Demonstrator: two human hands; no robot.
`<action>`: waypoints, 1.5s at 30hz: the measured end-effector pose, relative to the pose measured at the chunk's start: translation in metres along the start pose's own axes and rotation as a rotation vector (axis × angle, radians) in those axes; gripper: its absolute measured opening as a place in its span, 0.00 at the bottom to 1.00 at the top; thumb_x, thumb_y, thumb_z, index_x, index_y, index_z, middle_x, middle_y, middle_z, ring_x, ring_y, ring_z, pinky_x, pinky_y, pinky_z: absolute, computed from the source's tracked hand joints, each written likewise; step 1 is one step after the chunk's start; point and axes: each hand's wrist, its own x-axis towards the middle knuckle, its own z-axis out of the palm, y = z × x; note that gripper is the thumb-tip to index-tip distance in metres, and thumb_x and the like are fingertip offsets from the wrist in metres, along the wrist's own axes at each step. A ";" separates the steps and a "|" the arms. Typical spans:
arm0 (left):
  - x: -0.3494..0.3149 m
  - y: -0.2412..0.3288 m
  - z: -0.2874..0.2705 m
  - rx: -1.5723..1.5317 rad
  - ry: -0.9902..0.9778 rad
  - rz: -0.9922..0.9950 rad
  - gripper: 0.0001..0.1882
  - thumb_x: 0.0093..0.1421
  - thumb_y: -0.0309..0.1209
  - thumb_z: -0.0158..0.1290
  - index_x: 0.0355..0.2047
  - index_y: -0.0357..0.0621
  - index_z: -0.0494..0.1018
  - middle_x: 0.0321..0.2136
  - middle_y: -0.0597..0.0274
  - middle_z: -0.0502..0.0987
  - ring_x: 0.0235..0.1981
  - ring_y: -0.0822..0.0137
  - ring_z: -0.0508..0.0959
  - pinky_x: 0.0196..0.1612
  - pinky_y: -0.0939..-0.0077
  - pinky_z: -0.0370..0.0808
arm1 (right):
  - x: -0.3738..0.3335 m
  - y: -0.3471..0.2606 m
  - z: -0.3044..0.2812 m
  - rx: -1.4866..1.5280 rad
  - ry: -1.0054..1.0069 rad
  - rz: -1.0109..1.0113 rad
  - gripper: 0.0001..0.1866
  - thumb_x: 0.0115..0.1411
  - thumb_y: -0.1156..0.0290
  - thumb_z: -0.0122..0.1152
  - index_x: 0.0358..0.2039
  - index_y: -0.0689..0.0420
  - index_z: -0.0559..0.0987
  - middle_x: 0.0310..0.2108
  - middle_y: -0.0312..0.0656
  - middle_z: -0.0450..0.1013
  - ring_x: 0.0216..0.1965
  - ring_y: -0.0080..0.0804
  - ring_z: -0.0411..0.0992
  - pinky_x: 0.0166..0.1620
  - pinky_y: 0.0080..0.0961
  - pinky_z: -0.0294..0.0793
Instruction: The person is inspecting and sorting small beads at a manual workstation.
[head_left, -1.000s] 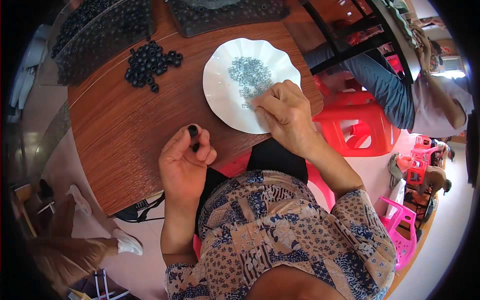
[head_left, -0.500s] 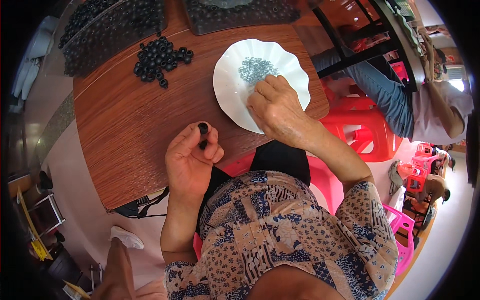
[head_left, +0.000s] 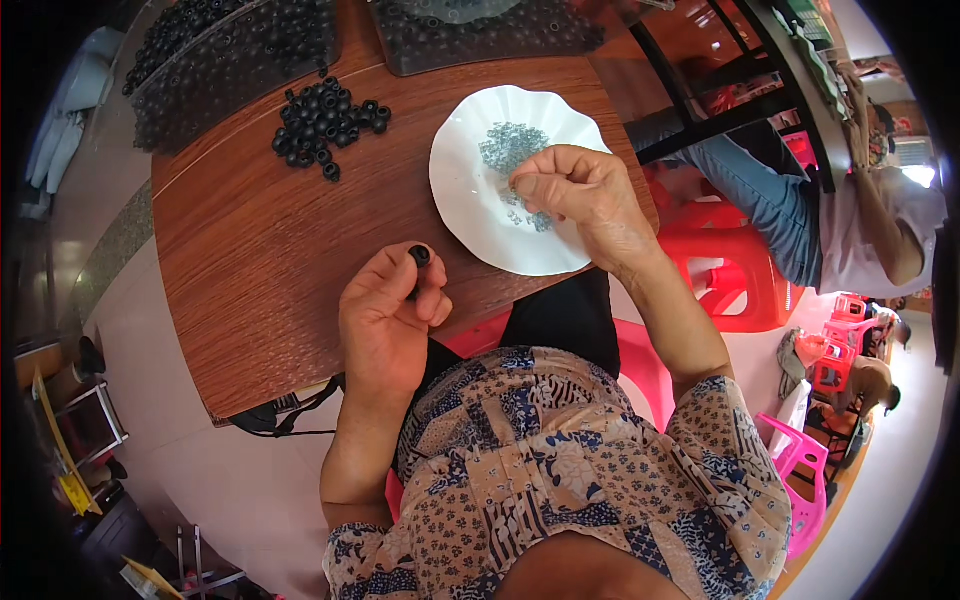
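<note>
Over at the table [head_left: 260,250], head view: right hand [head_left: 590,205] has rolled thumb-side up, uncovering some loose clear bits [head_left: 541,221]. Fingertips are pressed together, so I'd say picking's underway; can't tell if anything's caught. Left hand [head_left: 385,300] pinches a black bead [head_left: 422,257] near the table edge. The white plate [head_left: 470,235] has more clear bits; both see-through bins [head_left: 230,90] hold black beads.

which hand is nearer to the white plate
Right: the right hand is over the white plate, while the left hand is off it, to its lower left in the picture, holding a black piece.
</note>
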 end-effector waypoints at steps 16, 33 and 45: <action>0.032 -0.047 0.052 0.728 0.147 0.611 0.07 0.61 0.25 0.52 0.39 0.37 0.68 0.31 0.65 0.74 0.29 0.79 0.71 0.32 0.86 0.70 | -0.021 0.009 0.036 0.407 0.152 0.017 0.09 0.56 0.73 0.59 0.33 0.67 0.77 0.24 0.36 0.71 0.22 0.15 0.62 0.24 0.11 0.58; 0.052 -0.045 0.054 1.096 0.129 0.804 0.08 0.61 0.23 0.51 0.40 0.39 0.66 0.25 0.56 0.75 0.25 0.66 0.77 0.29 0.74 0.73 | -0.020 0.017 0.016 0.346 0.051 -0.069 0.07 0.55 0.82 0.57 0.36 0.66 0.76 0.33 0.40 0.75 0.33 0.22 0.72 0.39 0.15 0.71; 0.059 -0.032 0.056 1.346 0.108 0.653 0.09 0.57 0.24 0.53 0.37 0.40 0.67 0.23 0.47 0.75 0.25 0.49 0.77 0.26 0.63 0.72 | -0.019 0.019 0.005 0.131 0.113 -0.171 0.08 0.55 0.83 0.57 0.36 0.66 0.75 0.33 0.39 0.74 0.34 0.20 0.71 0.39 0.15 0.70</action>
